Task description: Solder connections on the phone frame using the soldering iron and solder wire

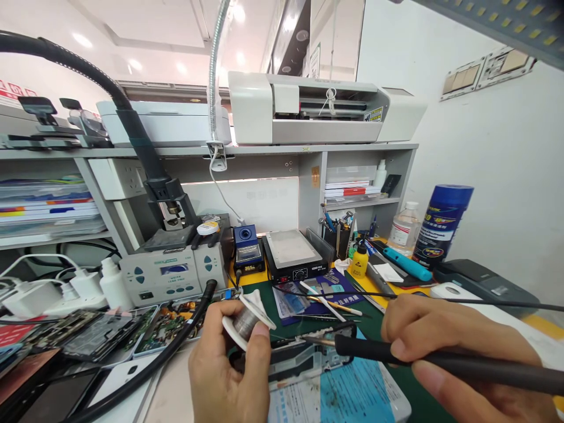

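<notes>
My left hand (229, 364) grips a white spool of solder wire (247, 322) between thumb and fingers. A thin strand of wire runs from it toward the right. In my right hand (453, 341) is a black soldering iron (374, 351), held like a pen, its tip pointing left. That tip meets the upper edge of an opened phone housing (304, 355), close to the wire's end; whether they touch I cannot tell. Beneath the housing lies a blue and white printed box (339, 393). The spool and my left hand hide the housing's left end.
A black hose (176, 346) curves across the left, beside trays of circuit boards (170, 329). Behind stand a grey soldering station (170, 276), a blue temperature unit (247, 249) and a hot plate (295, 255). Tweezers and brushes (328, 302) lie behind the housing. A black cable (374, 294) crosses above my right hand.
</notes>
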